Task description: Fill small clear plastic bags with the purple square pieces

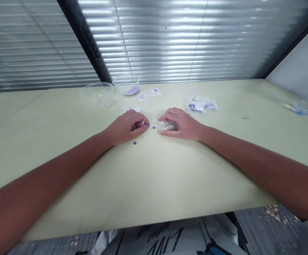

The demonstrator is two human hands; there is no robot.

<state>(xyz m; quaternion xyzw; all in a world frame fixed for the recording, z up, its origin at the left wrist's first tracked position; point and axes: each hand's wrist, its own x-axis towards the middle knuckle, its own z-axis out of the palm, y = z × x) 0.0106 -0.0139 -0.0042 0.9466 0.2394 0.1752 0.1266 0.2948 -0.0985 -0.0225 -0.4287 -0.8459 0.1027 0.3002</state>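
Observation:
My left hand point(124, 127) rests curled on the pale green table point(154, 184), with a small purple square point(144, 124) pinched at its fingertips. My right hand point(182, 124) cups a small clear plastic bag point(166, 125) against the tabletop. Two loose purple squares lie nearby, one point(154, 127) between my hands and one point(134, 143) just below my left hand. A scrap of white paper point(132, 109) sits just beyond my left fingers.
Two clear bowls point(98, 95) stand at the far edge, the further one point(126, 78) holding purple pieces. Small papers point(155, 92) and a plastic packet of purple pieces point(201, 105) lie nearby. More clear bags point(302, 108) sit far right. Slatted blinds rise behind the table.

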